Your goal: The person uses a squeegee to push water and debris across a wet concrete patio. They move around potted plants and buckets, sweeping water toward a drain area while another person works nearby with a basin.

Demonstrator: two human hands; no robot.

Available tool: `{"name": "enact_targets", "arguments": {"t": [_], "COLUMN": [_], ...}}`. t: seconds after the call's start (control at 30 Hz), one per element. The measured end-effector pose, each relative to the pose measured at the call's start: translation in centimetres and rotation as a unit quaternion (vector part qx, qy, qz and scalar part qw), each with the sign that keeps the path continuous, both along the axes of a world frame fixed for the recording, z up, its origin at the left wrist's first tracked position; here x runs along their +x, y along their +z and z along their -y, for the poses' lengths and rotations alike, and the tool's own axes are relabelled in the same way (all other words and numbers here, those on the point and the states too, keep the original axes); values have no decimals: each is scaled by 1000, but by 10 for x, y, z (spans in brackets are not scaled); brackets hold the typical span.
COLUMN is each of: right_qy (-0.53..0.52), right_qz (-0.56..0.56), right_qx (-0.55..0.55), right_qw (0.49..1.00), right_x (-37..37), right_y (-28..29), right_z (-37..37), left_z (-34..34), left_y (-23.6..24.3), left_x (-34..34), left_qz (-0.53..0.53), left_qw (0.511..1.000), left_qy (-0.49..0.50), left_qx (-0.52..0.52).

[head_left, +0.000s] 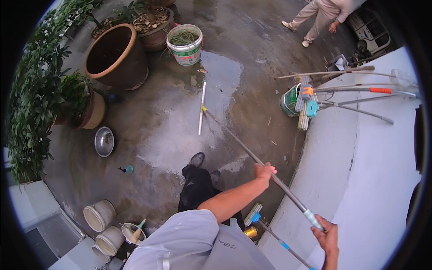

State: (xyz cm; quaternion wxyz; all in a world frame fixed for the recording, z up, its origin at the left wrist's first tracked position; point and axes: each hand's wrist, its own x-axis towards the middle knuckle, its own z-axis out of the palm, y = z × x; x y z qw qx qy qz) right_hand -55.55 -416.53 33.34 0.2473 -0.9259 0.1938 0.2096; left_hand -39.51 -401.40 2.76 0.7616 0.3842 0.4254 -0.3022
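A long-handled floor squeegee (238,141) slants across the view, its straight pale blade (202,96) resting on the wet floor ahead of my feet. My left hand (264,172) is wrapped around the middle of the metal pole. Farther down, my right hand (326,234) closes on the pole's upper end, by the pale grip (312,218). A yellow joint links pole and blade. Around the blade the concrete (175,130) looks lighter, with a shiny wet patch beyond it.
A white bucket of cut grass (185,43) and a large brown pot (116,57) stand at the far left. Mops (308,101) and poles lean by the right wall. A metal basin (104,141) and several pails (99,215) lie left. Another person (319,20) stands far right.
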Motion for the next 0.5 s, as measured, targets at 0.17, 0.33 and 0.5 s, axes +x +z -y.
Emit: {"name": "enact_targets", "arguments": {"t": [0.17, 0.33, 0.5], "right_qy": [49, 66, -14], "right_qz": [22, 54, -24], "right_qx": [113, 171, 143], "right_qw": [992, 982, 989], "right_x": [84, 177, 235], "right_y": [-103, -151, -126], "right_z": [-101, -188, -200], "left_z": [-140, -243, -225], "left_y": [-80, -107, -110], "left_x": [89, 183, 239], "left_qz": [5, -13, 31], "left_qw": [979, 961, 951], "left_qy": [102, 78, -62], "left_qx": [178, 265, 302]}}
